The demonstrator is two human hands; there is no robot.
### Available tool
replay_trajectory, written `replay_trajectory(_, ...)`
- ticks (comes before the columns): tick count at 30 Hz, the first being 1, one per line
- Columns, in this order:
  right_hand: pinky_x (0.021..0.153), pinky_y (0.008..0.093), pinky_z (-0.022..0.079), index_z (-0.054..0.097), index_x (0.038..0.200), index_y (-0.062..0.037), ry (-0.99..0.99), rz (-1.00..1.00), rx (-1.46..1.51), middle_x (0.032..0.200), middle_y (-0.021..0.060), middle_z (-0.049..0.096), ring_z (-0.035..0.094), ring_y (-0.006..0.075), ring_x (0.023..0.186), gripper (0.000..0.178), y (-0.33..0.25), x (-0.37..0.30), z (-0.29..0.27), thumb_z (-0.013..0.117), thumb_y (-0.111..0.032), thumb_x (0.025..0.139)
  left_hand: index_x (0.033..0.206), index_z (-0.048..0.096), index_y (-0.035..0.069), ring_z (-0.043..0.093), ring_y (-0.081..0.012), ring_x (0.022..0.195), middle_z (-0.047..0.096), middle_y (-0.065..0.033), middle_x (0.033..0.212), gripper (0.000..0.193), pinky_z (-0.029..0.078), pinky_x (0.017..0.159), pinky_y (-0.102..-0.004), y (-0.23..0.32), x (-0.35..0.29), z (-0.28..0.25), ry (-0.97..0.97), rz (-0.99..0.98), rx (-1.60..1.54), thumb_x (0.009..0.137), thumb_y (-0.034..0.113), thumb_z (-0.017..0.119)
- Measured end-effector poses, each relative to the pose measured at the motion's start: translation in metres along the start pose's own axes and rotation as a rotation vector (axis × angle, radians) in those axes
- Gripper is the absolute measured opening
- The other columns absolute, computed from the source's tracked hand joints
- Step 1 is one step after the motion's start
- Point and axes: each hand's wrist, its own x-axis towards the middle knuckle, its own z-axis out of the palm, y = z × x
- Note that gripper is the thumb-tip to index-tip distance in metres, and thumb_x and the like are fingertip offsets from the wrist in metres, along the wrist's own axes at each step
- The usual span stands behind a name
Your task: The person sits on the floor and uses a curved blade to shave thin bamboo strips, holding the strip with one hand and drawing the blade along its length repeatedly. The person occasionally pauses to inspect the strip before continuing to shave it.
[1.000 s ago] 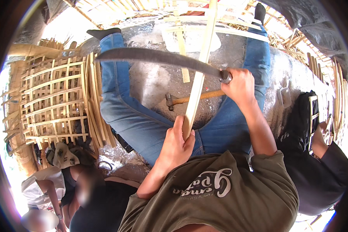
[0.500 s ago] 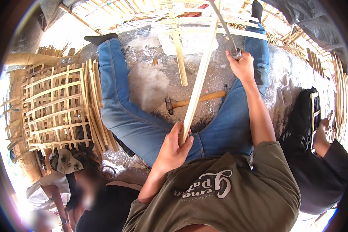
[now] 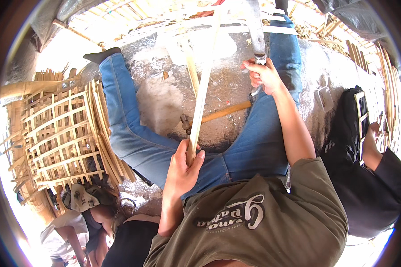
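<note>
My left hand (image 3: 182,168) is closed round the near end of a long pale bamboo strip (image 3: 202,95), which points away from me between my legs. My right hand (image 3: 263,76) grips the handle of a machete (image 3: 255,33); its broad blade points away, apart from the strip on its right, with the flat side showing. Beneath the strip a hammer (image 3: 227,111) with a wooden handle lies on the ground by my thigh. A second bamboo strip (image 3: 192,73) reaches toward me from several crosswise slats (image 3: 236,30) near my feet. Glare hides the strip's far end.
On the left stand woven bamboo lattice panels (image 3: 60,138) with loose strips (image 3: 107,129) beside them. Other people sit close by, one in black trousers (image 3: 365,196) at right, others at lower left. A clear plastic container (image 3: 325,99) lies beyond my right leg.
The machete has turned from nearly edge-on to showing its flat side. The bamboo strip stands more upright in the picture, its far end shifted left. The view has shifted a little too.
</note>
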Motion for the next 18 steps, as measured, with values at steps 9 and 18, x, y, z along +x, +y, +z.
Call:
replay_trajectory(9, 0.043, 0.0264, 0.030, 0.067, 0.086, -0.0001, -0.001, -0.024, -0.024, 0.056, -0.0054, 0.042, 0.038, 0.0062, 0.046, 0.019, 0.000, -0.001, -0.009, 0.074, -0.017, 0.090, 0.115, 0.060, -0.001, 0.046, -0.0135, 0.057, 0.050, -0.0085, 0.063, 0.024, 0.039, 0.055, -0.0316, 0.008, -0.013, -0.036, -0.084, -0.051, 0.239, 0.093, 0.008, 0.065)
replay_trajectory(18, 0.042, 0.0269, 0.032, 0.066, 0.089, 0.0035, -0.036, -0.017, -0.050, 0.058, -0.0022, 0.045, 0.039, 0.0078, 0.045, 0.014, 0.009, 0.004, -0.015, 0.071, -0.007, 0.081, 0.117, 0.062, 0.002, 0.044, -0.0178, 0.051, 0.045, -0.0122, 0.060, 0.030, 0.036, 0.052, -0.0350, 0.016, -0.017, -0.070, -0.146, -0.081, 0.375, 0.087, 0.002, 0.060)
